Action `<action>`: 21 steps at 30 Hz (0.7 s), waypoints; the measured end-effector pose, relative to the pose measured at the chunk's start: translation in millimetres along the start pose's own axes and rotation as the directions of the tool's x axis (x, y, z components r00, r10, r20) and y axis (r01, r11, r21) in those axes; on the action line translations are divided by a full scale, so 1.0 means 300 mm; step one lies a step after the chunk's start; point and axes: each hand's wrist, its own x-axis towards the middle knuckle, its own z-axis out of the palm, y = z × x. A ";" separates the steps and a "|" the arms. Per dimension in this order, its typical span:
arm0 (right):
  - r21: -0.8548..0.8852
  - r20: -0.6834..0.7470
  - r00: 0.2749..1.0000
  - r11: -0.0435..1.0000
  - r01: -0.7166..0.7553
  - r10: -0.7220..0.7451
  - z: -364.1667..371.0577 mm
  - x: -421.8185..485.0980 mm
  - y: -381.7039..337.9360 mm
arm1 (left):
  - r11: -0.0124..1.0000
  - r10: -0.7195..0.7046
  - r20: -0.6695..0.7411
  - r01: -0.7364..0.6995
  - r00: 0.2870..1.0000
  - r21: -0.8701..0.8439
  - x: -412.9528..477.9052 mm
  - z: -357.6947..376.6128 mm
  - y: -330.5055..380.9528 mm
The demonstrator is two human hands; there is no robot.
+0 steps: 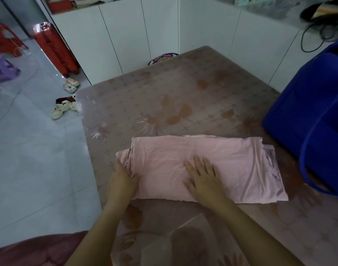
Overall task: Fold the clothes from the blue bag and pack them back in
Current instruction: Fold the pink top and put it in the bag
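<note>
**Operator:** Nearest the lens I see both bare forearms reaching out over the table (pixel 183 96), which wears a glossy brownish cover printed with flowers. A dark reddish cloth (pixel 35 250) fills the lower left corner below them.

**Observer:** And the hands?

**Operator:** My left hand (pixel 124 179) sits at the left end of the pink garment (pixel 222 162), fingers curled into the bunched layers there, so it grips fabric. My right hand (pixel 202 177) lies flat on the middle of the garment, fingers spread wide, pressing down and holding nothing.

**Observer:** How does the garment lie?

**Operator:** It is folded into a long band running left to right across the table, near the front edge. Its right end shows stacked layers and some wrinkles.

**Observer:** Where is the bag?

**Operator:** The blue bag (pixel 308 116) stands on the table at the right, just beside the garment's right end. One blue strap (pixel 306 169) loops down toward the table close to that end. I cannot tell whether strap and garment touch.

**Observer:** Anything off the table?

**Operator:** On the tiled floor to the left lie pale slippers (pixel 60 110), a red suitcase (pixel 55 48) leans against white cabinets (pixel 126 35), and a red stool (pixel 5 39) stands farther left.
</note>
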 end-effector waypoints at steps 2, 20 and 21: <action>-0.022 -0.014 1.000 1.000 -0.013 0.013 0.017 -0.018 0.015 | 0.999 0.024 0.032 -0.023 0.999 -0.047 0.001 -0.012 0.018; 0.970 0.206 0.901 0.042 -0.240 0.381 -0.297 -0.101 0.245 | 0.745 0.664 0.104 -0.667 0.741 -0.006 -0.355 0.189 0.685; 0.963 0.225 0.881 0.045 -0.267 0.416 -0.322 -0.097 0.263 | 0.720 0.689 0.201 -0.689 0.696 -0.079 -0.388 0.236 0.699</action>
